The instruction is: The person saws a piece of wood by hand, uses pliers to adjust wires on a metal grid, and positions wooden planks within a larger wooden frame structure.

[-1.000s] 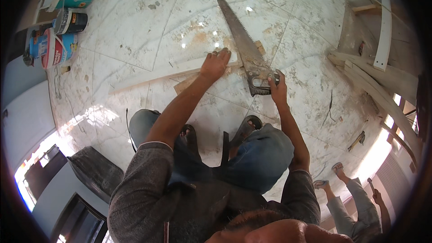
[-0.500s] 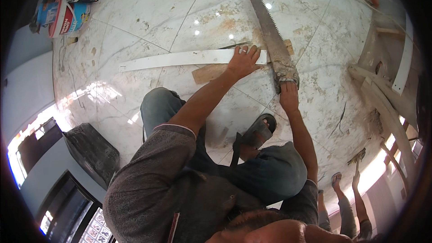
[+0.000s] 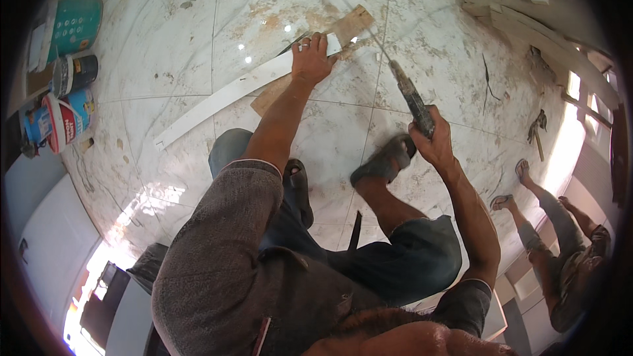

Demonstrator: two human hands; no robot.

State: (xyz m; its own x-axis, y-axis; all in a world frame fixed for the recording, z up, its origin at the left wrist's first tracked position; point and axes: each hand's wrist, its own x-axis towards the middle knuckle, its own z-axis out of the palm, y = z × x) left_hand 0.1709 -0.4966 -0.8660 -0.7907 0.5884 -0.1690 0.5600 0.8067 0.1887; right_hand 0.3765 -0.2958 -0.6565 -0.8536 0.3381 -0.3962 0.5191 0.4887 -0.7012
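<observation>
My left hand [image 3: 312,59] bears down near the right end of a long white strip [image 3: 224,95], its fingers bent over the far edge. Under the strip lies a brown wooden board [image 3: 353,22], which shows beyond the strip's right end and again on its near side. My right hand [image 3: 435,137] is wrapped round the handle of a handsaw [image 3: 410,95]. The saw is seen edge-on, so its blade is a thin line running past the board's right end. Whether the blade touches the board I cannot tell.
Paint buckets [image 3: 69,122] and a green tub [image 3: 78,26] stand at the left. Wooden beams [image 3: 547,29] lie at the far right, with a hammer-like tool [image 3: 539,135] nearer. Another person [image 3: 560,237] is at the lower right. My sandalled foot [image 3: 389,158] is near the saw handle.
The saw has turned from flat-side view to edge-on, and my right hand now grips its handle from nearer me. The view has swung right. My left hand stays on the strip.
</observation>
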